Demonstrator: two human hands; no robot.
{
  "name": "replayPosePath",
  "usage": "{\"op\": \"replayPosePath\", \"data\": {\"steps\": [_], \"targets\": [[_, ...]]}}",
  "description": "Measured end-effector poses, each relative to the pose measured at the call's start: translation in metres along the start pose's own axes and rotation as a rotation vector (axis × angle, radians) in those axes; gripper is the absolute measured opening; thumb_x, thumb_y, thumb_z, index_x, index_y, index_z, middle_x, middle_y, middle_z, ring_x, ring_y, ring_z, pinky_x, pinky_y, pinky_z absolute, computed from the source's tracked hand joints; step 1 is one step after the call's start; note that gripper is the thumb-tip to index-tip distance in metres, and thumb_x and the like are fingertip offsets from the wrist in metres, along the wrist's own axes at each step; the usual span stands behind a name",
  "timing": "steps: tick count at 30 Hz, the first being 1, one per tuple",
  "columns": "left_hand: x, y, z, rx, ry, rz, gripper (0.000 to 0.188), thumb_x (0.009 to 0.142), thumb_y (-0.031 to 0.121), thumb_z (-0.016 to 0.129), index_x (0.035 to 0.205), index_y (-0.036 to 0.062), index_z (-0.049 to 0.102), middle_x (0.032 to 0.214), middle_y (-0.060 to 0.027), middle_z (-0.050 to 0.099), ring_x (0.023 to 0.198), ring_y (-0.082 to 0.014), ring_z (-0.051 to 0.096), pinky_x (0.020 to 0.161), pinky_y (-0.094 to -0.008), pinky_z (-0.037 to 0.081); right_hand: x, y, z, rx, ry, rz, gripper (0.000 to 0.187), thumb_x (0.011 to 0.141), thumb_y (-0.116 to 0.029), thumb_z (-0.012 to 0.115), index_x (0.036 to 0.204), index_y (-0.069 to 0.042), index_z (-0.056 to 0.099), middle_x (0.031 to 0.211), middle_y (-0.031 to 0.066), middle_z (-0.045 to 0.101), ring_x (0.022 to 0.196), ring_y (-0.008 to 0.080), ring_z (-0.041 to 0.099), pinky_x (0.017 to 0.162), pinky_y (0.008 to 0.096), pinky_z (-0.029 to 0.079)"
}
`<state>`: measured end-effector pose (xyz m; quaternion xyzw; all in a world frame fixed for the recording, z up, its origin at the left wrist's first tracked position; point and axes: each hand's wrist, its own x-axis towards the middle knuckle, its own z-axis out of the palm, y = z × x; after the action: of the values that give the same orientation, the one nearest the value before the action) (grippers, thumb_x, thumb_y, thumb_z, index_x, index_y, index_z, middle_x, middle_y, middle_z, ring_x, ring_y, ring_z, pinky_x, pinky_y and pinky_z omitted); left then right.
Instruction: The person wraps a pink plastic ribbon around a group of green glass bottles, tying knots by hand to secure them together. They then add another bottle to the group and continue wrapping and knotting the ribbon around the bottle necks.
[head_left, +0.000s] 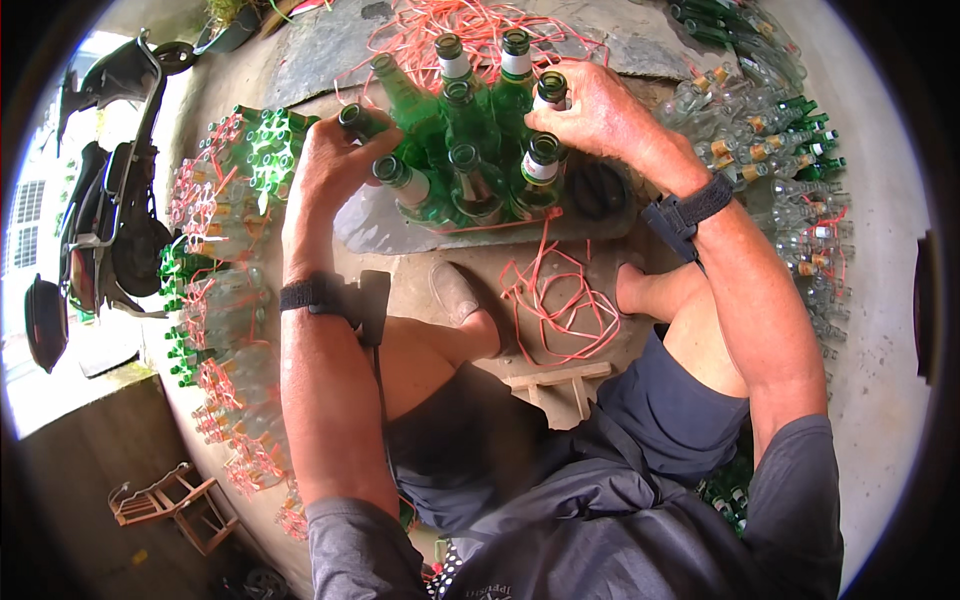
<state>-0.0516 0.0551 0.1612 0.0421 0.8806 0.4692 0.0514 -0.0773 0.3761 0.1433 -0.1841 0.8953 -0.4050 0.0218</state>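
Standing close together at twelve o'clock, the upright, long-necked green glass bottles (pixel 462 120) crowd a flat grey slab (pixel 370 220) in front of us. We judge them rigid, smooth and rather slippery, light if empty, and likely to chip if knocked together; the neck just below the rim, or the shoulder, looks the surest hold. At the group's nine o'clock, our left hand (pixel 335 155) has its grip curled around a dark-mouthed green glass bottle (pixel 365 122) that leans a little, thumb and fingertips towards three o'clock. Near the group's three o'clock, our right hand (pixel 610 115) is clamped on a glass bottle with a white neck label (pixel 551 92), thumb on the near side, wrist bent inward. Both forearms reach up from the lower edge, elbows wide, framing the group. A pair of black-handled scissors (pixel 600 190) lies at its four o'clock, and loose red-and-white plastic twine (pixel 565 300) coils on the floor at five.
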Motion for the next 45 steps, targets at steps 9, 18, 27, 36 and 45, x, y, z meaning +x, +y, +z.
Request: {"op": "replayPosePath", "data": {"steps": [9, 18, 27, 36, 45], "targets": [[-0.001, 0.001, -0.001, 0.010, -0.004, -0.006, 0.019, 0.087, 0.019, 0.078, 0.096, 0.0022, 0.076, 0.077, -0.0013, 0.070, 0.065, -0.0086, 0.064, 0.058, -0.0273, 0.053, 0.000, 0.001, -0.001, -0.058, -0.002, 0.036, 0.038, 0.077, -0.027, 0.073, 0.102, 0.002, 0.073, 0.083, 0.0224, 0.073, 0.079, 0.0348, 0.073, 0.076, 0.0454, 0.057], [0.000, 0.000, 0.000, 0.020, 0.023, -0.030, 0.025, 0.086, 0.022, 0.078, 0.097, 0.0001, 0.075, 0.078, -0.0013, 0.070, 0.069, -0.0078, 0.062, 0.063, -0.0291, 0.051, -0.003, -0.003, -0.006, -0.072, -0.024, 0.079, 0.036, 0.079, -0.027, 0.073, 0.100, 0.002, 0.072, 0.082, 0.0221, 0.073, 0.079, 0.0352, 0.072, 0.075, 0.0462, 0.056], [0.000, 0.002, 0.002, -0.010, 0.024, -0.035, 0.024, 0.087, 0.021, 0.077, 0.098, -0.0001, 0.076, 0.076, -0.0026, 0.071, 0.067, -0.0086, 0.064, 0.060, -0.0280, 0.051, -0.001, 0.014, -0.004, -0.081, -0.002, 0.081, 0.036, 0.080, -0.027, 0.074, 0.101, 0.001, 0.072, 0.087, 0.0224, 0.074, 0.084, 0.0357, 0.074, 0.078, 0.0460, 0.057], [-0.003, 0.001, 0.000, -0.039, 0.023, -0.096, 0.026, 0.087, 0.021, 0.078, 0.100, -0.0016, 0.075, 0.078, -0.0054, 0.072, 0.066, -0.0115, 0.067, 0.059, -0.0281, 0.054, -0.004, 0.007, -0.009, -0.030, -0.039, 0.101, 0.037, 0.078, -0.026, 0.076, 0.103, 0.000, 0.073, 0.089, 0.0206, 0.075, 0.085, 0.0314, 0.074, 0.079, 0.0446, 0.057], [-0.004, 0.000, -0.001, -0.080, 0.024, -0.154, 0.028, 0.087, 0.021, 0.080, 0.107, 0.0019, 0.076, 0.086, -0.0060, 0.074, 0.068, -0.0135, 0.070, 0.059, -0.0290, 0.060, -0.004, 0.000, -0.014, 0.043, -0.091, 0.123, 0.035, 0.078, -0.023, 0.080, 0.103, -0.001, 0.073, 0.085, 0.0123, 0.075, 0.080, 0.0204, 0.070, 0.077, 0.0396, 0.055]]}}
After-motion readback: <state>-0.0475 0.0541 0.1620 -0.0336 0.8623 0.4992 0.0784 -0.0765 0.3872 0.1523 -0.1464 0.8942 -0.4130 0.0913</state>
